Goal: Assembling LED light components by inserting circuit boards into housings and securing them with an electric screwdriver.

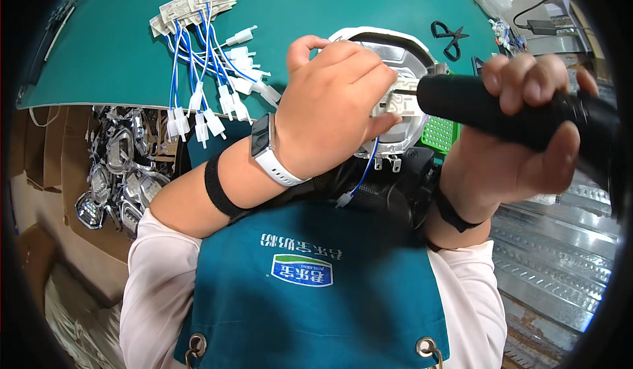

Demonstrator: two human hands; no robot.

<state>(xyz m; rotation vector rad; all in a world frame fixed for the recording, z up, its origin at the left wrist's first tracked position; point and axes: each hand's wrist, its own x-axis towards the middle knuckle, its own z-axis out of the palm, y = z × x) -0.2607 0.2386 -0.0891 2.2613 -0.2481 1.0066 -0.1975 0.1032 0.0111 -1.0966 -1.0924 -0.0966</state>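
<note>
A silver lamp housing (395,54) with a dark rim lies at the near edge of the green table, partly hidden by my left hand (336,102). Inside it sits a pale circuit board (410,106), which my left thumb and fingers hold from the side. From the board a blue and white wire runs toward me and ends in a white connector (344,199). My right hand (494,168) is wrapped round a black electric screwdriver (455,95). The screwdriver lies nearly level in view, its thin bit pointing left and reaching the board beside my left fingertips.
Several wired circuit boards (198,6) with white connectors lie at the table's left. Black scissors (450,39) rest at the far right. A green perforated tray (440,133) stands beside the housing. At lower left, a cardboard box (79,151) holds several silver housings (122,151).
</note>
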